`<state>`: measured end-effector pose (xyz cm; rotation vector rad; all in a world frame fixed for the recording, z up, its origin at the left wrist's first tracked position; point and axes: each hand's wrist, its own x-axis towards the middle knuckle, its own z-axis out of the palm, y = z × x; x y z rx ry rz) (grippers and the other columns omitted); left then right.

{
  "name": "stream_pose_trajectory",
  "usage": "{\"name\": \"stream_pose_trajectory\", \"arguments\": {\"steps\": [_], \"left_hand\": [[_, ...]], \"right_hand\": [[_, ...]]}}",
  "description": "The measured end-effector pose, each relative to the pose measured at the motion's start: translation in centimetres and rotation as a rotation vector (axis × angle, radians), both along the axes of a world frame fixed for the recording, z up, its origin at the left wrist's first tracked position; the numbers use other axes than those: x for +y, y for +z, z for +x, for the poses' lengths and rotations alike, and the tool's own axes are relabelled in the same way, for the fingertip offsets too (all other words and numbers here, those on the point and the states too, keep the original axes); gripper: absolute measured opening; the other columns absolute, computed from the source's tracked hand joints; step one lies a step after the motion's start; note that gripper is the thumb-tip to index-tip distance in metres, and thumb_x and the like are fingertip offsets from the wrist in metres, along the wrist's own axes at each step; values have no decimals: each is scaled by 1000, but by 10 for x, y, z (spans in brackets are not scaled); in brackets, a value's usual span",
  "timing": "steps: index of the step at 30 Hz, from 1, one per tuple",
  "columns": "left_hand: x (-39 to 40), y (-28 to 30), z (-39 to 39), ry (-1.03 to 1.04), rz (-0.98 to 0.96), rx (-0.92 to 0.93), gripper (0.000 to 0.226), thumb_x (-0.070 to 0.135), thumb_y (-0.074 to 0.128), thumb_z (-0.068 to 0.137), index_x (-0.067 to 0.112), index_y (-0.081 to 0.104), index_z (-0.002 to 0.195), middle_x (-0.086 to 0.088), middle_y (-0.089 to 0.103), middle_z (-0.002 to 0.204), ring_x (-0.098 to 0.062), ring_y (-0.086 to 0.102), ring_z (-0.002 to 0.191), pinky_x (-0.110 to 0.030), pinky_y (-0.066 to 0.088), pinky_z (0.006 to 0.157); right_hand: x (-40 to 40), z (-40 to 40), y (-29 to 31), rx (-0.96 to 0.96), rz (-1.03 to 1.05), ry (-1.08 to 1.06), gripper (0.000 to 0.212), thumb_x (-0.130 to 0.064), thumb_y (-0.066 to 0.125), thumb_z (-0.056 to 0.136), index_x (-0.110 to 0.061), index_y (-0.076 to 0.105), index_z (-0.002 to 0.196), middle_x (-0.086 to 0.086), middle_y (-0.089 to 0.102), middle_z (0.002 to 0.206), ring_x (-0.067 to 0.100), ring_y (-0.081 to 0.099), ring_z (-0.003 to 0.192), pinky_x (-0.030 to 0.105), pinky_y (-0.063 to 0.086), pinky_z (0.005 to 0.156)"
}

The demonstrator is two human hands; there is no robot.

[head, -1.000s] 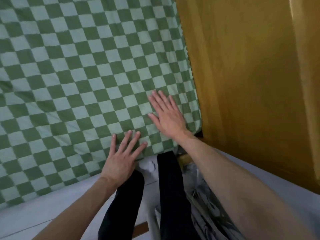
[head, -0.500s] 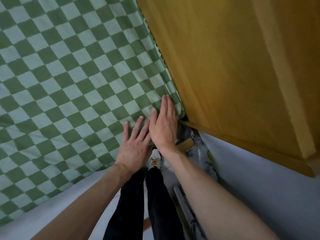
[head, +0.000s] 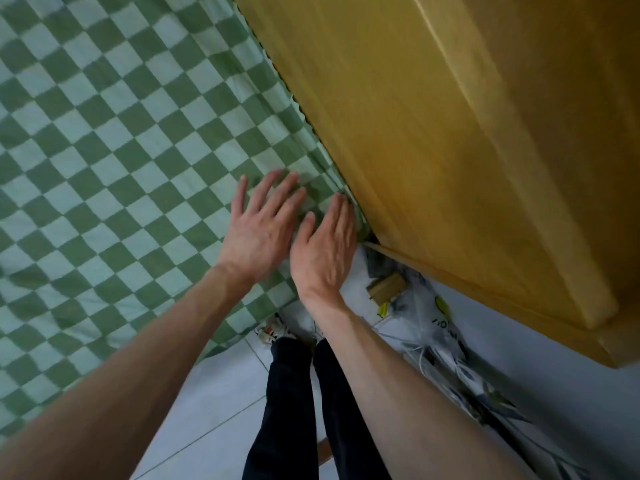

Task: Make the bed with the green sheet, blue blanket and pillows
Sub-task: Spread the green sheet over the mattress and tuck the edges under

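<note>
Where the head camera looks down, a green sheet (head: 114,161) in a light and dark checker pattern lies spread over the bed and fills the left and upper left of the view. Its right edge runs along a tall wooden panel (head: 450,133), and its near edge hangs toward the tiled floor (head: 221,403).

Both hands sit at the near right corner of the sheet, next to the panel. The left hand (head: 258,225) lies palm down on the cloth with its fingers (head: 273,194) straight and fanned apart, holding nothing. The right hand (head: 325,251) is just beside it, tilted partly on its edge, fingers straight and held together, their tips at the seam where the sheet meets the panel. It grips nothing either. The two hands look to touch or nearly touch at the thumb side; which one cannot be told. The cloth around the fingertips shows a few shallow creases.

Below the hands, the person's dark trouser legs (head: 294,410) and white shoes (head: 277,329) stand on the floor close to the bed. To the right of the legs, against the foot of the panel, lies a heap of plastic bags (head: 436,327) with a small wooden block (head: 386,287) at its upper end.

No blue blanket or pillows appear in this view.
</note>
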<state>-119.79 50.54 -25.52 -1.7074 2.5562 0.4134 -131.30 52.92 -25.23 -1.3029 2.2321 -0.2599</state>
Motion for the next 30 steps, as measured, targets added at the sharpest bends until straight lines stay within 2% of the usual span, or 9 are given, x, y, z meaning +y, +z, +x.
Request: {"name": "stream_pose_trajectory", "arguments": {"steps": [3, 5, 8, 11, 18, 21, 24, 26, 30], "left_hand": [[-42, -6, -15, -256, 65, -49, 59, 49, 17, 107, 24, 34, 158, -3, 29, 167, -29, 18, 156, -61, 13, 125], [-54, -12, -24, -350, 95, -100, 59, 50, 15, 107, 26, 33, 158, -3, 28, 167, -28, 15, 157, -61, 11, 125], [-54, -18, -28, -322, 109, -106, 55, 49, 24, 108, 27, 29, 158, -2, 27, 166, -28, 15, 157, -62, 12, 124], [-49, -19, -32, -270, 105, -107, 53, 48, 28, 108, 29, 28, 158, -1, 25, 167, -28, 16, 157, -63, 12, 123], [-42, -9, -40, -200, 137, -94, 54, 48, 26, 107, 30, 26, 158, -4, 23, 167, -31, 11, 158, -68, 12, 122], [5, 1, -24, 18, 102, 42, 53, 40, 34, 108, 27, 24, 159, -5, 17, 170, -30, 7, 158, -66, 13, 123], [85, 10, 20, 373, 124, 113, 54, 36, 42, 108, 23, 27, 158, -6, 15, 171, -28, 6, 159, -63, 10, 124], [143, 15, 66, 620, 178, 75, 57, 39, 45, 107, 22, 26, 158, -7, 13, 171, -27, 5, 159, -60, 11, 125], [244, 25, 162, 1063, 286, 30, 58, 32, 50, 106, 14, 30, 157, -13, 18, 168, -32, 12, 157, -56, 19, 126]], "right_hand": [[9, -9, 0, -57, -4, -67, 58, -35, 34, 107, -9, 25, 158, 6, 21, 166, 20, 13, 153, 37, 14, 125], [13, -14, 0, -162, -39, -94, 54, -30, 36, 107, -6, 30, 155, 7, 23, 165, 20, 13, 154, 36, 12, 125], [9, -18, -1, -339, -84, -234, 50, -25, 39, 106, -9, 36, 154, 2, 26, 164, 16, 16, 152, 38, 15, 125], [2, -19, -3, -393, -81, -343, 50, -27, 42, 103, -15, 43, 151, -6, 29, 163, 13, 23, 149, 41, 22, 122], [16, -40, -11, -532, -93, -201, 52, -30, 48, 99, -24, 43, 151, -15, 25, 162, 7, 21, 149, 42, 27, 120], [34, -52, -6, -476, -41, -50, 52, -35, 45, 103, -33, 35, 154, -21, 14, 165, 7, 11, 153, 46, 24, 122], [68, -41, 10, -260, -95, 95, 54, -32, 45, 104, -20, 33, 155, -6, 15, 167, 16, 9, 154, 44, 21, 124], [90, -17, 22, -172, -114, 290, 57, -30, 43, 103, -12, 30, 156, 2, 16, 167, 20, 8, 155, 44, 20, 124], [110, 56, 30, -169, -18, 771, 61, -31, 39, 103, -11, 24, 158, 6, 16, 167, 23, 7, 155, 46, 19, 124]]}}
